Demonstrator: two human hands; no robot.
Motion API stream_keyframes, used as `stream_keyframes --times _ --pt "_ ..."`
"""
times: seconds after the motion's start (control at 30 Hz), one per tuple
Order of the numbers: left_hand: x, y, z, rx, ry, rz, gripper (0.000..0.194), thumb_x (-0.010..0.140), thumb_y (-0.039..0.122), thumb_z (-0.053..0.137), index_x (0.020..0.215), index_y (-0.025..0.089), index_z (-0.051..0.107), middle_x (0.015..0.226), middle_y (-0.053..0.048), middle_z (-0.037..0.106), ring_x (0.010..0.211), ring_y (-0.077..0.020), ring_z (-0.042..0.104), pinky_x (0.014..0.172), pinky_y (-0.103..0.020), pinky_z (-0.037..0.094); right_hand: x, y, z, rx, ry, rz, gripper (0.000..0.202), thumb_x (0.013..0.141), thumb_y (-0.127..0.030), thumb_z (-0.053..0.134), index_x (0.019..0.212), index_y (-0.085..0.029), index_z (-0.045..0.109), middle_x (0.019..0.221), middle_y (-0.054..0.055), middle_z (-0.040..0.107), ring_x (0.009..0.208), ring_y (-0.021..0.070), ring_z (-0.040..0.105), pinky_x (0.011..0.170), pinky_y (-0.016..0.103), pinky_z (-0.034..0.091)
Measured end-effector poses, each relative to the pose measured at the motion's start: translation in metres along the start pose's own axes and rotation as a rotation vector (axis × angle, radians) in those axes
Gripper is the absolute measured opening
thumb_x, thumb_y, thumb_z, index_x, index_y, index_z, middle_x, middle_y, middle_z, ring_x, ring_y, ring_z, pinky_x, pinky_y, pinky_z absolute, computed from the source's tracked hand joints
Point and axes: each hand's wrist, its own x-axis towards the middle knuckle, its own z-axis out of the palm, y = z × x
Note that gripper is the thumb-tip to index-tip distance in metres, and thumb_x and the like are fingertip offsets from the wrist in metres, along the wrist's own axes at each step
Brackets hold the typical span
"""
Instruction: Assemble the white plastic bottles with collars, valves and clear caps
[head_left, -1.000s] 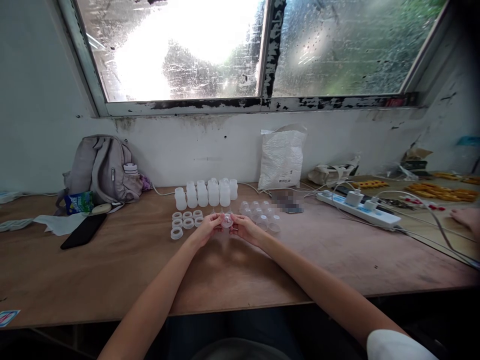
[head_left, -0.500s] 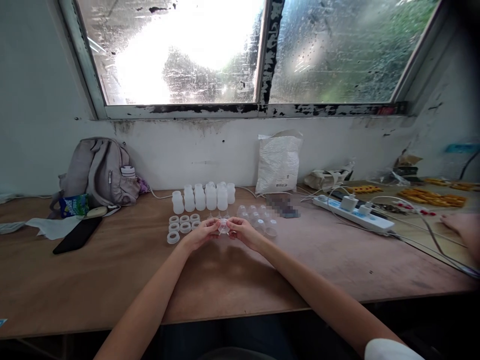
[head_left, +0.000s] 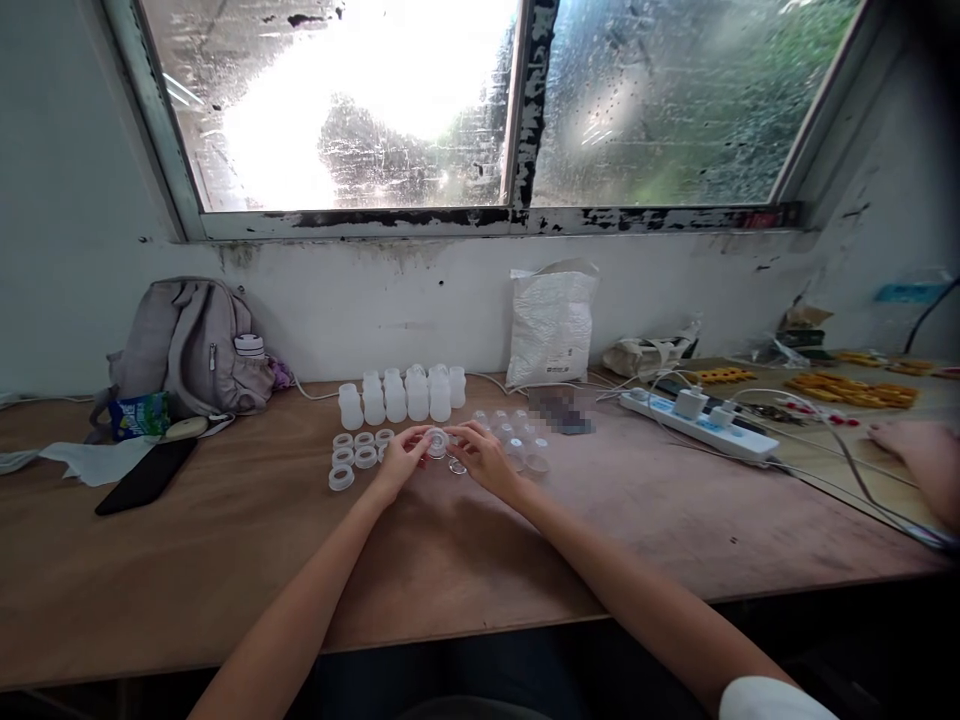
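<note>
My left hand (head_left: 403, 462) pinches a translucent bottle collar ring (head_left: 438, 443) in front of me, low over the table. At its right edge, my right hand (head_left: 481, 458) has its fingers bent together, with a small clear round piece (head_left: 457, 466), perhaps a silicone nipple, at the fingertips. Just left of my left hand, several translucent collar rings (head_left: 342, 478) lie in short rows. Behind them stand several frosted white plastic bottles (head_left: 395, 398). Several clear dome caps (head_left: 536, 460) sit right of my right hand, partly hidden by it.
A grey backpack (head_left: 191, 350) and black phone (head_left: 146, 478) are on the left. A white plastic bag (head_left: 551, 325) leans against the wall. At right lie a power strip (head_left: 697, 430) with cables, yellow parts (head_left: 851, 392) and another person's hand (head_left: 904, 440).
The collar ring now faces up in my left hand. My right hand has shifted slightly off it, and a clear round piece shows below its fingers. The view has swung slightly right.
</note>
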Motion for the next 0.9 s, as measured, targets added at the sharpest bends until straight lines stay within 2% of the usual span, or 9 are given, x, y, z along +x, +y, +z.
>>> stream_keyframes --times 0.07,0.23,0.4,0.57,0.7,0.9 --pt "0.000 -0.001 0.001 -0.009 0.026 0.014 0.030 0.068 0.037 0.060 0.089 0.016 0.060 0.073 -0.004 0.061 0.055 -0.0128 0.056 0.048 -0.024 0.046 0.000 -0.003 0.000 0.002 0.028 0.028 0.033 0.076 -0.035 0.052 0.109 -0.027 0.054 0.088 0.005 0.051 0.066 0.0134 0.050 0.056 0.026 0.043" --pt "-0.004 0.000 0.008 0.091 0.087 0.139 0.025 0.069 0.034 0.058 0.085 0.015 0.058 0.084 -0.006 0.061 0.063 -0.0148 0.059 0.051 -0.024 0.049 0.000 -0.006 0.004 -0.030 -0.009 0.080 0.026 0.077 -0.033 0.051 0.100 -0.020 0.057 0.076 0.005 0.057 0.062 0.0141 0.053 0.054 0.026 0.044" --pt "-0.007 0.000 0.011 0.281 0.047 0.240 0.020 0.073 0.026 0.053 0.088 0.014 0.059 0.085 -0.006 0.060 0.064 -0.0124 0.058 0.056 -0.024 0.049 0.001 -0.004 0.008 -0.128 -0.005 0.069 0.021 0.078 -0.030 0.049 0.092 -0.017 0.059 0.079 0.006 0.059 0.063 0.0137 0.055 0.057 0.026 0.045" --pt "-0.010 0.000 0.012 0.520 0.039 0.384 0.011 0.073 0.016 0.051 0.082 0.014 0.057 0.081 -0.004 0.057 0.064 -0.0105 0.055 0.059 -0.023 0.047 0.000 -0.004 0.010 -0.219 0.002 0.018 0.015 0.078 -0.027 0.049 0.079 -0.015 0.058 0.068 0.004 0.058 0.059 0.0122 0.053 0.056 0.023 0.042" --pt "-0.011 0.002 0.013 0.579 0.033 0.422 0.010 0.074 0.015 0.048 0.083 0.015 0.053 0.081 -0.004 0.056 0.067 -0.0113 0.054 0.056 -0.022 0.046 0.000 -0.004 0.010 -0.273 0.028 0.000 0.012 0.078 -0.024 0.048 0.075 -0.015 0.055 0.064 0.002 0.056 0.057 0.0114 0.050 0.056 0.022 0.039" --pt "-0.008 -0.004 0.012 0.580 -0.013 0.453 0.018 0.074 0.013 0.048 0.091 0.015 0.055 0.088 -0.006 0.055 0.076 -0.0128 0.056 0.066 -0.024 0.049 -0.001 0.002 0.012 -0.332 0.048 -0.002 0.006 0.076 -0.018 0.046 0.076 -0.015 0.051 0.067 0.002 0.053 0.059 0.0112 0.047 0.058 0.022 0.036"
